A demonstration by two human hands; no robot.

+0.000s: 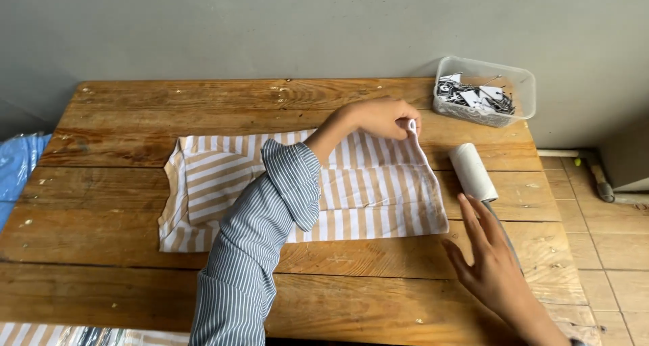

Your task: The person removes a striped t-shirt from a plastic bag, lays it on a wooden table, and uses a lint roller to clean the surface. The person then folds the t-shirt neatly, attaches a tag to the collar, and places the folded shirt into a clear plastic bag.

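At the middle of the wooden table (122, 204) lies the folded tan-and-white striped garment (365, 190). My left hand (385, 118), sleeve in grey stripes, pinches its far right corner at about one o'clock, fingers closed on the cloth. My right hand (497, 265) hovers open and flat at four o'clock, just beside the white lint roller (473, 171). Farther out at two o'clock sits a clear plastic box of tags (484, 92).

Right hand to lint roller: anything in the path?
Nothing visible. The right hand hovers open over bare wooden table, fingertips just short of the lint roller. The striped garment lies to the side, its corner pinched by the left hand; the clear plastic box sits beyond the roller.
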